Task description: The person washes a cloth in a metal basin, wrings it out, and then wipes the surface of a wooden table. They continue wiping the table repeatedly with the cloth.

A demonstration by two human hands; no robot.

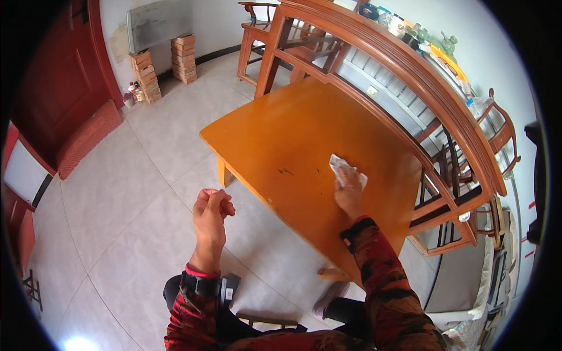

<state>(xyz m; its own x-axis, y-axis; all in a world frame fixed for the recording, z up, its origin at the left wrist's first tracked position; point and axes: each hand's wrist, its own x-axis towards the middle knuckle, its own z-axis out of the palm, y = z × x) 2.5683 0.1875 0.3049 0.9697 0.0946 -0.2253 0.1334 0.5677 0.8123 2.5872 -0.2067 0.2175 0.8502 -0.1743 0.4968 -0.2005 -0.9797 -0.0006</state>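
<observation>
My right hand (349, 193) lies on the orange-brown wooden table (298, 131), its fingers pressing a crumpled white cloth or tissue (339, 166) flat against the top. Left of that hand, several small dark marks (286, 171) show on the table's surface. My left hand (213, 210) is raised in front of the table's near left edge, over the tiled floor. Its fingers are curled in, and no object shows in them.
A carved wooden altar table (395, 74) stands along the table's far side, with bottles and figurines on a surface behind it. Brick stacks (183, 59) prop a grey panel by the wall. A red door (57, 74) is at the left. A wooden table leg (223, 172) reaches the floor.
</observation>
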